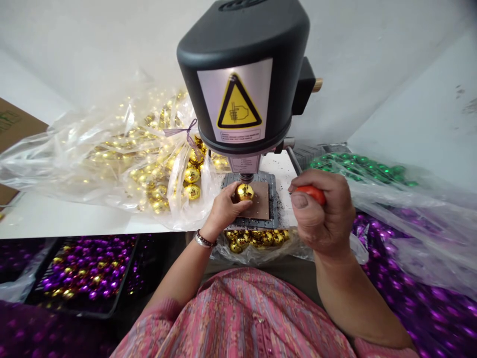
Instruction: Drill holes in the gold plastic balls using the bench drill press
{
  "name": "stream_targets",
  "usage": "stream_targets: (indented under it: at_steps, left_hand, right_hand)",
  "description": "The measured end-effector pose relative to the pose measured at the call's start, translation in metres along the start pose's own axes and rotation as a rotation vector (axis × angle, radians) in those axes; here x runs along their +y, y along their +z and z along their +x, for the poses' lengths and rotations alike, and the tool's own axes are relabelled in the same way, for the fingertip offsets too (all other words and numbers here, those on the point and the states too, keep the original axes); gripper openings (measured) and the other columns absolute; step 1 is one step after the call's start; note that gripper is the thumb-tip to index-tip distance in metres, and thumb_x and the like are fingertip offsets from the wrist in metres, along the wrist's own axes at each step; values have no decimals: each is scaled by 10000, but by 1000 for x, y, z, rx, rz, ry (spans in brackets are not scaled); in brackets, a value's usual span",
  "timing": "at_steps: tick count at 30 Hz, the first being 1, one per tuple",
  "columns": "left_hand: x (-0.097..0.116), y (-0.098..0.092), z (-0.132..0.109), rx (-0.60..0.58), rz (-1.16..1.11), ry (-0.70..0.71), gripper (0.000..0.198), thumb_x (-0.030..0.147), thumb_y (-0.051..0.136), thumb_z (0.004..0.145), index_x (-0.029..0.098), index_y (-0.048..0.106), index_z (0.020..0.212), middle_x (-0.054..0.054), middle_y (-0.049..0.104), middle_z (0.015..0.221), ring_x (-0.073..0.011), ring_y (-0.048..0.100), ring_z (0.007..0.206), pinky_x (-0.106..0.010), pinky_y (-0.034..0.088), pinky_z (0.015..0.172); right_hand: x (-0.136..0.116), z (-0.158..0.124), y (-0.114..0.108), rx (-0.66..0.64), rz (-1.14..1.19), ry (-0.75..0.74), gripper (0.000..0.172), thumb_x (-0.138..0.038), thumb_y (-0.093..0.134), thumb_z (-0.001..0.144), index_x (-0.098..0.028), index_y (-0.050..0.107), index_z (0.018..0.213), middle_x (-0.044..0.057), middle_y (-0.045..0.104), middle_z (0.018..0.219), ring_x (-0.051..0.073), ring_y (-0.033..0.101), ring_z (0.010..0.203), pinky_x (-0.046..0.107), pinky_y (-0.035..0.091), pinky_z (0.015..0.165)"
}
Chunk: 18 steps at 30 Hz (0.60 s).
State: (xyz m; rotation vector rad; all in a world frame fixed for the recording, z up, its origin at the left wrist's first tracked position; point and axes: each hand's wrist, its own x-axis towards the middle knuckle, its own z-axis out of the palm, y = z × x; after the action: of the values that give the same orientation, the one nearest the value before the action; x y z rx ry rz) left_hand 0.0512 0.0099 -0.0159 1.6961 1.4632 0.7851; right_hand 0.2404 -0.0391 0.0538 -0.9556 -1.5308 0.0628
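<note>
**Station log: gold bauble (245,192) held under the bench machine (242,84)**

Items as I read them from my remote seat: white tabletop (74,221); black-domed machine with yellow hand-warning label (239,102); clear plastic bag (112,159) of glossy gold baubles, tied with purple ribbon (186,132); black crate (85,271) of purple and gold baubles. My left hand (223,209), fingers curled, cups the bauble against a brown pad (260,200) on a grey perforated plate (274,199), beneath the spindle (246,177). My right hand (320,214) closes in a fist around a red-handled tool (311,195) with a thin metal shaft.
</note>
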Motion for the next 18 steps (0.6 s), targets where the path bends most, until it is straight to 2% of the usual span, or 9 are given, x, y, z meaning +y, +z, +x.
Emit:
stream_targets:
  at_steps: [5,10,18]
  left_hand:
    - [-4,5,8,-41,47,97,509,226,781,725,163,676,1219,-58,713,1040,-201,629,922,-330,496,895]
    - [-5,6,7,-74,-12,75,470,232,763,739,171,680,1198,-23,723,1005,-182,634,890,-289,496,832]
    - [-5,6,6,-69,-17,63,510,194,770,733,167,673,1233,-26,732,1049,-178,650,909,-276,495,851]
  right_hand:
    - [-6,3,-3,-16,-42,22,95,-292,532,929,-267,591,999,-42,662,841,70,602,692,227,506,641]
    - [-10,6,-3,-32,-63,10,68,-259,525,925,-237,588,919,-43,652,797,71,591,682,224,491,633]
    - [-9,5,2,13,-93,4,36,-211,553,907,-231,572,883,-49,621,740,69,557,631,217,465,606]
